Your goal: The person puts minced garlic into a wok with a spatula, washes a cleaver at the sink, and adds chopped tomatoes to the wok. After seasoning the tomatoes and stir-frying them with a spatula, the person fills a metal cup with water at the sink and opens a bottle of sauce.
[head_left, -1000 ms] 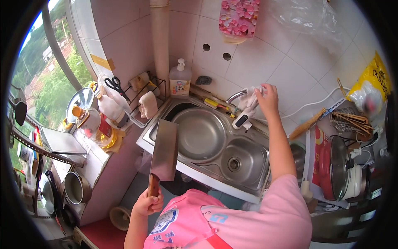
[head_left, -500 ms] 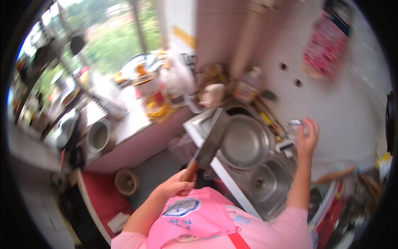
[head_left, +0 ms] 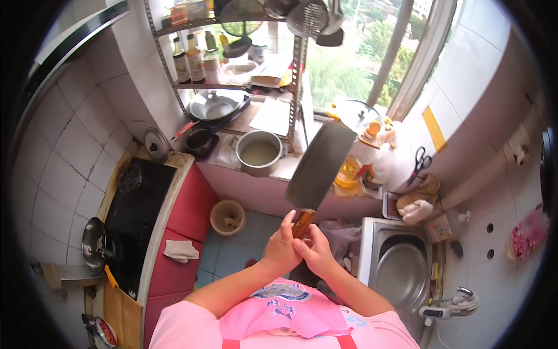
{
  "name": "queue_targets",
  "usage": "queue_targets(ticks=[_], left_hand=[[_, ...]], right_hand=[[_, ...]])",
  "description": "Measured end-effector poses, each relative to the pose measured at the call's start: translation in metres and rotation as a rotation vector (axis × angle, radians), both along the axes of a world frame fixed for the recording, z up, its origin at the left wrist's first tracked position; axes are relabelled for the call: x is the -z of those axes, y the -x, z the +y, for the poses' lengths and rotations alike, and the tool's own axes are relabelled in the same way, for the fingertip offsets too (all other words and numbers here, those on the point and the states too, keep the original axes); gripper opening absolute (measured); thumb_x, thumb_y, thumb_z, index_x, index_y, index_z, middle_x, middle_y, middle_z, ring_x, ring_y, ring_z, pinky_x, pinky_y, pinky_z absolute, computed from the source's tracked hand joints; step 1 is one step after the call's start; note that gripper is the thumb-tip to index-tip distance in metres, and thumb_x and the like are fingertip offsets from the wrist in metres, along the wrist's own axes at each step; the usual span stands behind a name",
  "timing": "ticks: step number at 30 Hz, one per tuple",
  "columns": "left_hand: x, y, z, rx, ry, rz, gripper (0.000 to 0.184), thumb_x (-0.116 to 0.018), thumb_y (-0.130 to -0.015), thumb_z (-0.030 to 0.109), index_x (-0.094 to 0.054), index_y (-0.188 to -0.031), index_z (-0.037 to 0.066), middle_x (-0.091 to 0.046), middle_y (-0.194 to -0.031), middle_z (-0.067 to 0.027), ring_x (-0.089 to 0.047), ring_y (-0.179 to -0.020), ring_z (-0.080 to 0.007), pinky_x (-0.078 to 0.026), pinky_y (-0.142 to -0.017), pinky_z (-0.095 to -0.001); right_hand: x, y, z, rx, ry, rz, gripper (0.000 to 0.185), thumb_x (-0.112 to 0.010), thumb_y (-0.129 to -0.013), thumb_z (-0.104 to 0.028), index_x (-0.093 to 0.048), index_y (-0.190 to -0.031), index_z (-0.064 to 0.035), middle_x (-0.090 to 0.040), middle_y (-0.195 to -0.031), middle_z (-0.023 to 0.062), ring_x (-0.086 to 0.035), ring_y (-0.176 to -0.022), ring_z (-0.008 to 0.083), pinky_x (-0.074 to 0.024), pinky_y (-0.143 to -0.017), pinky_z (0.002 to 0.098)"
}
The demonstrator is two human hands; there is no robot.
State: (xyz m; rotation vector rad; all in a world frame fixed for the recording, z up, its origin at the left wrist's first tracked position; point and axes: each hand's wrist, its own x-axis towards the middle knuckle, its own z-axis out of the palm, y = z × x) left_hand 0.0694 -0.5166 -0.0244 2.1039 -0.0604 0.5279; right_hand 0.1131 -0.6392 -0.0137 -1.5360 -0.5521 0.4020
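The big knife (head_left: 323, 164) is in front of the body, blade up, betw. the pot (head_left: 259, 168) & sink (head_left: 366, 256). L hand (head_left: 280, 251) is curled on its wood handle (head_left: 303, 222); R hand (head_left: 317, 253) is close against it, can't tell how tight. Best to keep fingers off the blade, b/c it may cut.

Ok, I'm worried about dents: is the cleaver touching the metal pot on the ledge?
Apart. The head view shows a narrow strip of the ledge between the metal pot and the blade of the cleaver.
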Motion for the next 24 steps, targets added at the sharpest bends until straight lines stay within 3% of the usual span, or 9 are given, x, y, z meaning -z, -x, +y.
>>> queue_targets(ticks=[3, 8, 11, 14, 15, 17, 19, 24], left_hand=[[-0.017, -0.007, 0.053, -0.117, -0.200, -0.113, 0.079, -0.069, -0.077, 0.012, -0.021, -0.139, -0.001, -0.056, -0.107, -0.0239, -0.060, -0.095, -0.0429, -0.049, -0.081, -0.0483], [-0.055, -0.030, 0.140, -0.038, -0.328, -0.219, 0.089, -0.073, -0.075, 0.015, -0.016, -0.143, -0.001, -0.047, -0.121, -0.0273, -0.051, -0.108, -0.0452, -0.045, -0.090, -0.0474], [-0.096, -0.032, 0.182, 0.063, -0.262, -0.029, 0.093, -0.072, -0.077, 0.017, -0.013, -0.147, 0.003, -0.044, -0.126, -0.0272, -0.049, -0.114, -0.0440, -0.043, -0.097, -0.0455], [-0.099, -0.040, 0.207, 0.090, -0.194, -0.065, 0.092, -0.071, -0.078, 0.017, -0.013, -0.147, 0.003, -0.044, -0.130, -0.0260, -0.048, -0.119, -0.0409, -0.043, -0.098, -0.0444], [-0.098, -0.040, 0.212, 0.079, -0.176, -0.075, 0.089, -0.070, -0.078, 0.016, -0.015, -0.148, 0.005, -0.044, -0.134, -0.0233, -0.052, -0.118, -0.0354, -0.044, -0.096, -0.0426], [-0.092, -0.040, 0.233, 0.107, -0.138, -0.023, 0.088, -0.070, -0.079, 0.015, -0.016, -0.148, 0.005, -0.045, -0.133, -0.0219, -0.054, -0.115, -0.0331, -0.045, -0.095, -0.0414], [-0.084, -0.041, 0.252, 0.128, -0.074, -0.007, 0.083, -0.068, -0.079, 0.012, -0.021, -0.147, 0.007, -0.048, -0.131, -0.0183, -0.059, -0.108, -0.0276, -0.047, -0.092, -0.0377], [-0.071, -0.045, 0.277, 0.165, -0.033, 0.010, 0.079, -0.067, -0.080, 0.011, -0.024, -0.146, 0.007, -0.049, -0.127, -0.0167, -0.060, -0.104, -0.0275, -0.049, -0.087, -0.0374]], right_hand=[[-0.010, -0.022, 0.065, -0.055, -0.179, 0.203, 0.029, -0.053, -0.094, -0.016, -0.052, -0.117, 0.0020, -0.060, -0.104, 0.0073, -0.056, -0.098, 0.0129, -0.0468, -0.084, 0.0280], [-0.042, -0.065, 0.161, -0.119, -0.330, 0.247, 0.031, -0.043, -0.098, -0.021, -0.053, -0.116, 0.0033, -0.061, -0.110, 0.0108, -0.058, -0.099, 0.0150, -0.0462, -0.089, 0.0285], [-0.058, -0.095, 0.197, -0.123, -0.436, 0.439, 0.032, -0.043, -0.098, -0.022, -0.051, -0.117, 0.0032, -0.062, -0.111, 0.0139, -0.062, -0.097, 0.0207, -0.0500, -0.088, 0.0326], [-0.046, -0.129, 0.225, -0.027, -0.441, 0.498, 0.030, -0.044, -0.098, -0.027, -0.050, -0.113, -0.0015, -0.063, -0.095, 0.0103, -0.064, -0.082, 0.0188, -0.0554, -0.070, 0.0346], [-0.044, -0.138, 0.228, -0.023, -0.446, 0.492, 0.030, -0.044, -0.098, -0.027, -0.050, -0.113, -0.0015, -0.063, -0.095, 0.0103, -0.064, -0.082, 0.0188, -0.0554, -0.070, 0.0346], [-0.042, -0.154, 0.235, 0.040, -0.439, 0.587, 0.028, -0.044, -0.098, -0.029, -0.051, -0.109, -0.0043, -0.061, -0.089, 0.0077, -0.063, -0.069, 0.0172, -0.0540, -0.057, 0.0338], [-0.041, -0.166, 0.243, 0.064, -0.405, 0.569, 0.030, -0.044, -0.097, -0.030, -0.051, -0.110, -0.0032, -0.062, -0.088, 0.0073, -0.061, -0.065, 0.0167, -0.0526, -0.056, 0.0329], [-0.042, -0.188, 0.258, 0.084, -0.380, 0.581, 0.031, -0.043, -0.097, -0.029, -0.052, -0.110, -0.0020, -0.061, -0.084, 0.0068, -0.060, -0.061, 0.0164, -0.0510, -0.055, 0.0325]])
